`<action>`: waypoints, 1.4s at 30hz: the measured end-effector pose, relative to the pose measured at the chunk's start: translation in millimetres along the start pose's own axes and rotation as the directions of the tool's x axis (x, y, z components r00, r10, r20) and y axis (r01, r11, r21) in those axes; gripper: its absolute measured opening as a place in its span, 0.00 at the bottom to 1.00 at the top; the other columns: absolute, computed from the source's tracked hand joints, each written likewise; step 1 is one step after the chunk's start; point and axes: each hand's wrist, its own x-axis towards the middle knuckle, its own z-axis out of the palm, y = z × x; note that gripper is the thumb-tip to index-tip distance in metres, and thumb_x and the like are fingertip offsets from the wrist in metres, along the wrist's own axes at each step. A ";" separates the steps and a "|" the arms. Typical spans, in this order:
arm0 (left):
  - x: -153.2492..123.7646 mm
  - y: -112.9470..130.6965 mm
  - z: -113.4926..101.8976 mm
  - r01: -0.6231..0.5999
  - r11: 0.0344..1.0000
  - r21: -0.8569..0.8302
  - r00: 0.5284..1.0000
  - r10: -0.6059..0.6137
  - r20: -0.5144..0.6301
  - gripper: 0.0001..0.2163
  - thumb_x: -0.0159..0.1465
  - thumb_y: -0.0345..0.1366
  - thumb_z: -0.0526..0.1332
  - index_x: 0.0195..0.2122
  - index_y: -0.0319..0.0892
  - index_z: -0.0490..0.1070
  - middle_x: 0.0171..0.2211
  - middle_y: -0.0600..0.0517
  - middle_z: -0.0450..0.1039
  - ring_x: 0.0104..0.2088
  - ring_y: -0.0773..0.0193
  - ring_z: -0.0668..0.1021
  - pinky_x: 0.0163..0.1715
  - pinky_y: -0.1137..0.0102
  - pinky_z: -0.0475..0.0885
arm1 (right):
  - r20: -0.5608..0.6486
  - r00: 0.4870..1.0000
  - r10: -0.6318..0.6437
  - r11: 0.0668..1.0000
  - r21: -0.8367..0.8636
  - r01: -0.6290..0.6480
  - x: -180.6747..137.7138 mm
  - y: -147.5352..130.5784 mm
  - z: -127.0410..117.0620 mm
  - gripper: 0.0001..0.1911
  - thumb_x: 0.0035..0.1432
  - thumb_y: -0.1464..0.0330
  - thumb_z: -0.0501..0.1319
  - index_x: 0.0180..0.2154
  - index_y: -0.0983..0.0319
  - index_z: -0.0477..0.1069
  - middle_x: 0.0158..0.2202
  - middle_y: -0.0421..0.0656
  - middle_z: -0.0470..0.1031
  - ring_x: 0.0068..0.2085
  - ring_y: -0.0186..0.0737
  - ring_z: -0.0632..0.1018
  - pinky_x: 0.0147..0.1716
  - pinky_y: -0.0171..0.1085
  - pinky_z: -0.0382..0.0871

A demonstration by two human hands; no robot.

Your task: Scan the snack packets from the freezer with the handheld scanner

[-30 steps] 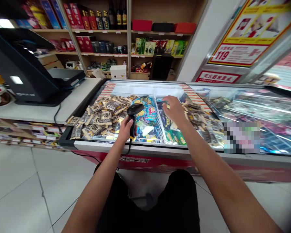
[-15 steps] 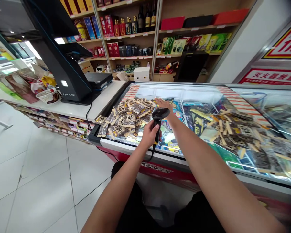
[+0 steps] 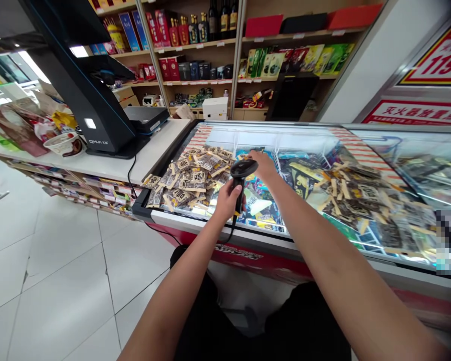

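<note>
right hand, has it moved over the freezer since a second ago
Yes. The right hand has shifted left, from over the white divider to beside the scanner.

Chest freezer point(image 3: 195, 223) holds packets point(image 3: 193, 175); counter point(image 3: 108, 168) bears monitor point(image 3: 86, 85).

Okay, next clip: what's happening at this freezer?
A person stands at a chest freezer in a shop. The left hand grips a black barcode scanner by its handle, head aimed over the freezer top. The right hand reaches just past the scanner, resting on the packets spread over the glass; whether it has one pinched is hidden. A checkout terminal stands on the counter to the left.
</note>
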 end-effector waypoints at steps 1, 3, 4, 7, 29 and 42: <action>0.1 0.3 0.1 0.003 1.000 -0.004 1.000 -0.003 -0.004 0.34 0.63 0.74 0.67 0.47 0.46 0.68 0.22 0.60 0.74 0.15 0.65 0.76 0.17 0.70 0.70 | -0.008 1.000 0.005 1.000 0.023 -0.004 -4.8 4.9 -0.9 0.18 0.77 0.68 0.59 0.61 0.62 0.79 0.59 0.60 0.86 0.60 0.63 0.82 0.61 0.53 0.78; 0.2 1.1 0.5 0.002 1.000 -0.012 1.000 -0.002 -0.015 0.34 0.63 0.74 0.68 0.46 0.46 0.68 0.22 0.59 0.74 0.15 0.64 0.76 0.16 0.70 0.69 | -0.043 0.999 0.025 0.991 0.130 -0.020 -16.2 16.3 -3.0 0.19 0.77 0.65 0.60 0.62 0.61 0.80 0.57 0.59 0.87 0.59 0.65 0.84 0.62 0.57 0.79; 0.3 1.5 0.6 0.000 1.000 -0.018 1.000 0.000 -0.023 0.34 0.62 0.73 0.69 0.46 0.46 0.68 0.21 0.59 0.74 0.15 0.64 0.76 0.16 0.70 0.68 | -0.066 0.997 0.046 0.974 0.223 -0.030 -22.9 22.5 -4.1 0.20 0.77 0.63 0.60 0.63 0.61 0.80 0.57 0.59 0.87 0.59 0.65 0.85 0.62 0.59 0.80; 0.0 2.7 0.4 0.006 0.999 -0.050 0.999 -0.008 -0.034 0.34 0.61 0.73 0.69 0.47 0.45 0.70 0.21 0.59 0.74 0.15 0.63 0.76 0.16 0.69 0.67 | -0.084 0.984 0.160 0.810 0.580 -0.082 -47.2 40.8 -7.4 0.32 0.79 0.51 0.57 0.73 0.60 0.73 0.58 0.56 0.86 0.57 0.63 0.87 0.61 0.63 0.86; -11.5 -2.2 -4.6 0.168 0.986 -0.007 0.936 -0.157 0.315 0.31 0.64 0.69 0.71 0.47 0.44 0.71 0.22 0.55 0.78 0.16 0.58 0.80 0.17 0.69 0.72 | 0.014 0.952 0.307 0.469 0.868 -0.164 -94.0 53.6 -1.5 0.38 0.79 0.44 0.49 0.80 0.51 0.64 0.78 0.53 0.73 0.73 0.56 0.79 0.55 0.58 0.88; -10.7 -4.0 -5.3 0.160 0.987 0.003 0.948 -0.154 0.280 0.30 0.64 0.68 0.70 0.46 0.45 0.71 0.21 0.55 0.77 0.15 0.60 0.78 0.17 0.68 0.72 | -0.078 0.954 0.289 0.503 0.860 -0.082 -102.2 43.7 -18.0 0.45 0.76 0.35 0.52 0.82 0.49 0.65 0.76 0.49 0.76 0.73 0.58 0.79 0.59 0.57 0.87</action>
